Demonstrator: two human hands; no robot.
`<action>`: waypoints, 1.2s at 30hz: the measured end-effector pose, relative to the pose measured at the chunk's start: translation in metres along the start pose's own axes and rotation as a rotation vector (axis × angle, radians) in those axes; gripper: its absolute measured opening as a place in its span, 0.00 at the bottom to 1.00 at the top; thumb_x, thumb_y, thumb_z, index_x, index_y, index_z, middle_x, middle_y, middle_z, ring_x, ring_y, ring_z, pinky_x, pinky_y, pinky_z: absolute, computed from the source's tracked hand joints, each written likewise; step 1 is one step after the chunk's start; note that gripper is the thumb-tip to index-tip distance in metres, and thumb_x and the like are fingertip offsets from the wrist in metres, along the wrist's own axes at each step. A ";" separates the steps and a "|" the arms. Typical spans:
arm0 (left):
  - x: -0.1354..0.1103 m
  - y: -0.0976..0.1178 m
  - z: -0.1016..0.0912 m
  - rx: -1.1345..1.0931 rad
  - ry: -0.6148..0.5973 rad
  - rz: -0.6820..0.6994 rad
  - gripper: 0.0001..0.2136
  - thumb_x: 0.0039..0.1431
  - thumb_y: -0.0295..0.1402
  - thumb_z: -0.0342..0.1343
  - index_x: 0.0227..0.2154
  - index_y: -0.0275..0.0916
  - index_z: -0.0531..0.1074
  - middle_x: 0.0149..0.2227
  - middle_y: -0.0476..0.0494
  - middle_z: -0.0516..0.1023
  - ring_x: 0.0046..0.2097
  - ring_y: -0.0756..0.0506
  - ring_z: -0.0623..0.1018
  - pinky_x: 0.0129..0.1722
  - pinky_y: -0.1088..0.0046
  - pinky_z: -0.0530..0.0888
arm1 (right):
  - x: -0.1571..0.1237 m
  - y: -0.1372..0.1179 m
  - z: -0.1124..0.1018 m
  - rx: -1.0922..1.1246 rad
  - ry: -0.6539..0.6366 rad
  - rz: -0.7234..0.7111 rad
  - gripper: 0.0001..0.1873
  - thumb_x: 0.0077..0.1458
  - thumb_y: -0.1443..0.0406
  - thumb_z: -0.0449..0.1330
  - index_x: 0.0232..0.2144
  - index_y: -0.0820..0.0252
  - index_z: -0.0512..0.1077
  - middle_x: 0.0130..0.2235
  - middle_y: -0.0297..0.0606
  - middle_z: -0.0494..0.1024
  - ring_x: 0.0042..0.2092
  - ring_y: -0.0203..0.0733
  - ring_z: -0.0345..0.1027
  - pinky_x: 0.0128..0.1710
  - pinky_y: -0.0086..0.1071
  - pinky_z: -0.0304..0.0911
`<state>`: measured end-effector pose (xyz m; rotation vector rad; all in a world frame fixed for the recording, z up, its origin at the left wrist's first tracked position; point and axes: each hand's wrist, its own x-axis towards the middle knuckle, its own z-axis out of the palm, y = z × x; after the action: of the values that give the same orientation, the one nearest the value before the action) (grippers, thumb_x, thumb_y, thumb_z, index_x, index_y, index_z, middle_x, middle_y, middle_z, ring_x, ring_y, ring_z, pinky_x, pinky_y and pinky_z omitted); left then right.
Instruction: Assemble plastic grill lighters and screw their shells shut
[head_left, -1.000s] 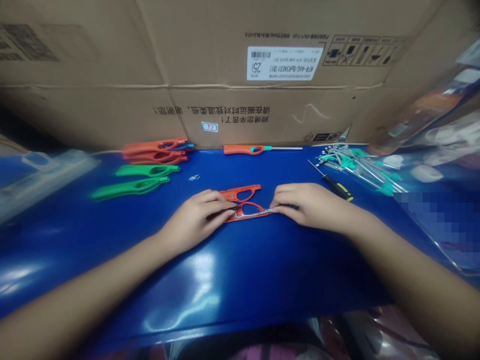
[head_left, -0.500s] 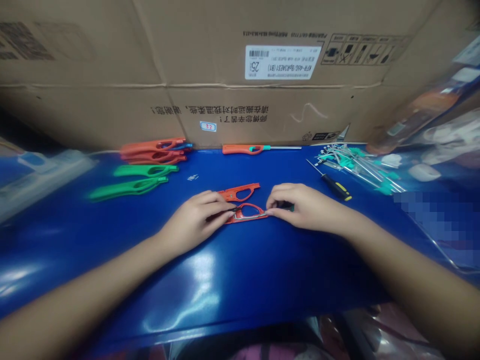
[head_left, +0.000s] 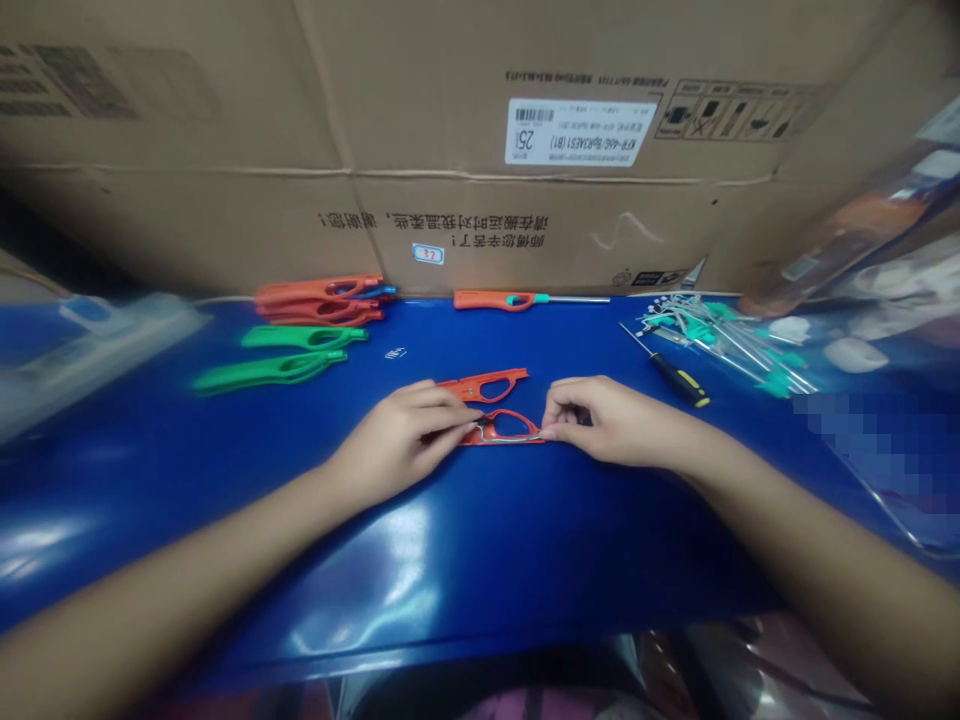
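An orange lighter shell half (head_left: 534,430) lies on the blue table with its loop-shaped trigger opening facing up. A thin pale wire (head_left: 510,438) runs along its lower edge. At the shell's left part, my left hand (head_left: 420,430) is closed, thumb and fingertips around a small black part (head_left: 480,418) that is mostly hidden. My right hand (head_left: 589,420) pinches the wire's end at the shell's narrow right tip. Just behind, a second orange shell half (head_left: 491,387) lies partly covered by my left fingers.
Along the cardboard box (head_left: 450,210) lies an orange lighter (head_left: 491,300) with a metal rod. Orange shells (head_left: 315,300) and green shells (head_left: 277,370) are at left, near small metal bits (head_left: 395,353). A screwdriver (head_left: 675,378) and a pile of metal rods (head_left: 727,335) are at right.
The whole view has shifted slightly, so things sit a little farther right. My right fingers have curled closer at the shell's tip; my left hand keeps its grip.
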<state>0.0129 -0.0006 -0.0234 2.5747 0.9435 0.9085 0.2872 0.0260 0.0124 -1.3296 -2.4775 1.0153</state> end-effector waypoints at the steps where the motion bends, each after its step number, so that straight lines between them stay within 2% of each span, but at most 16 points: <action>1: 0.000 -0.001 0.000 0.001 -0.004 0.001 0.08 0.67 0.29 0.57 0.44 0.37 0.80 0.40 0.42 0.82 0.41 0.45 0.78 0.42 0.68 0.75 | 0.000 0.000 0.000 -0.004 0.001 -0.007 0.07 0.60 0.64 0.60 0.30 0.60 0.73 0.31 0.36 0.75 0.31 0.36 0.64 0.31 0.29 0.58; 13: 0.002 0.003 0.007 -0.036 0.013 -0.094 0.08 0.66 0.31 0.58 0.43 0.40 0.82 0.39 0.44 0.82 0.39 0.46 0.79 0.41 0.67 0.74 | -0.001 -0.003 0.000 -0.031 0.002 -0.018 0.06 0.60 0.67 0.59 0.30 0.60 0.73 0.32 0.36 0.75 0.32 0.36 0.65 0.33 0.29 0.58; 22: 0.005 0.008 0.013 -0.087 0.078 -0.188 0.06 0.65 0.31 0.60 0.38 0.41 0.83 0.37 0.47 0.84 0.39 0.46 0.79 0.41 0.68 0.72 | -0.001 -0.002 0.002 -0.027 0.002 -0.023 0.07 0.60 0.65 0.59 0.30 0.60 0.73 0.33 0.37 0.76 0.33 0.37 0.67 0.34 0.31 0.60; 36: -0.001 0.005 0.005 -0.017 0.020 -0.063 0.07 0.67 0.30 0.58 0.41 0.39 0.82 0.39 0.44 0.83 0.39 0.46 0.80 0.41 0.68 0.74 | -0.001 -0.002 0.001 -0.025 -0.006 -0.039 0.08 0.61 0.62 0.59 0.31 0.60 0.74 0.34 0.37 0.77 0.34 0.39 0.69 0.35 0.32 0.62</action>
<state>0.0177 -0.0051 -0.0263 2.5110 1.0119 0.9233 0.2861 0.0235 0.0135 -1.2822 -2.5177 0.9849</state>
